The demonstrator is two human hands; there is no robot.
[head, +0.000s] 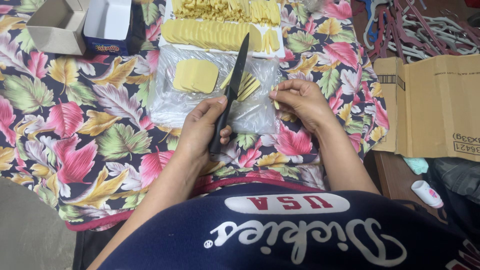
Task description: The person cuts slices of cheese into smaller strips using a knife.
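My left hand (202, 127) grips the handle of a black knife (232, 85), blade pointing away over a clear plastic sheet (170, 105). On the sheet lie a small stack of flat yellow slices (196, 75) and a few cut yellow strips (248, 86) beside the blade. My right hand (300, 100) pinches a thin yellow strip (275, 102) at the sheet's right edge. A white tray (277, 50) at the far side holds rows of yellow slices and strips.
A floral cloth (75, 125) covers the work surface. An open cardboard box (57, 25) and a blue-and-white box (107, 25) stand at the far left. Flattened cardboard (435, 105), a heap of hangers (420, 30) and a small white bottle (426, 193) are at the right.
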